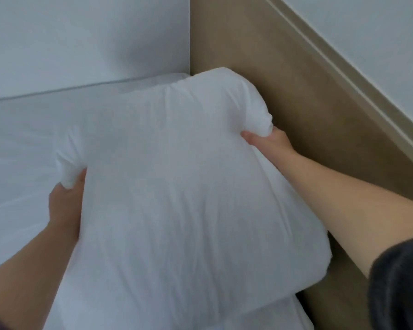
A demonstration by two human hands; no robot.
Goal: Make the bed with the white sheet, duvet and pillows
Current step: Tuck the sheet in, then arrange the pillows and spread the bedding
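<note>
Head view: the plump white fabric pillow (177, 177) at centre, over the bed's head end, looks light, soft and squashy, best held by bunched edges. A smooth white bed sheet (26, 144) spreads at nine o'clock, and a beige wooden headboard (286, 77) stands at one o'clock. The left hand (65, 206) at eight o'clock and the right hand (270, 144) at three each clutch a fistful of the pillow's edge.

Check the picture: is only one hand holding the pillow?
No: the left hand and the right hand each grip a bunched corner of the pillow.
</note>
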